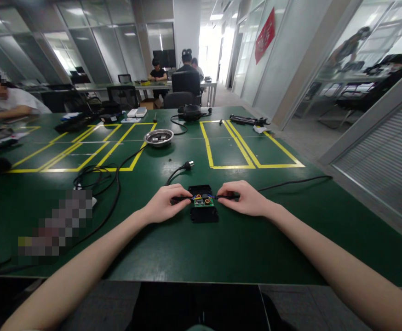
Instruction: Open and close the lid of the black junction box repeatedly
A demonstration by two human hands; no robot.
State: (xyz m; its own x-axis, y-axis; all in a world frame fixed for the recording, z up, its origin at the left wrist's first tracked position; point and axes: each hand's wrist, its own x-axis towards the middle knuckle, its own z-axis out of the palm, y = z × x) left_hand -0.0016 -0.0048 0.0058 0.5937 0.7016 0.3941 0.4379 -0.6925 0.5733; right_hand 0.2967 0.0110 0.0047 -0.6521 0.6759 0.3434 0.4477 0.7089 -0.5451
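Surface (249, 243): broad, green, smooth with a dull sheen, marked out in straight yellow tape (232, 167); its left side runs out of your view. Person (14, 105) in a white top, at the far left, cut off by your view's edge.

Long object (56, 223), to your left: pixelated, so its make and markings cannot be told; looped black cable (118, 184) beside it.

Your left hand (164, 203): grip closed, thumb and fingers pinching the left cable end (183, 198), black and slim. Your right hand (244, 197): grip closed likewise on the right cable end (234, 196), black, largely hidden by your fingers.

Bowl (158, 145): round, shiny metal with a wide rim, beyond your left hand; holds small metallic pieces, too small to identify.

Casing, black, in two parts: near shell (204, 215), boxy, and far shell (200, 187), partly covered by what lies before it.

Plug (188, 165): black body, metal prongs, lying beyond the casing.

Circuit board (199, 203): green, flat, between your hands and between the two shells; whether it touches them cannot be told. Blue wires at its sides, partly hidden by your fingers. Ring coils (207, 201): copper-coloured, on the board.
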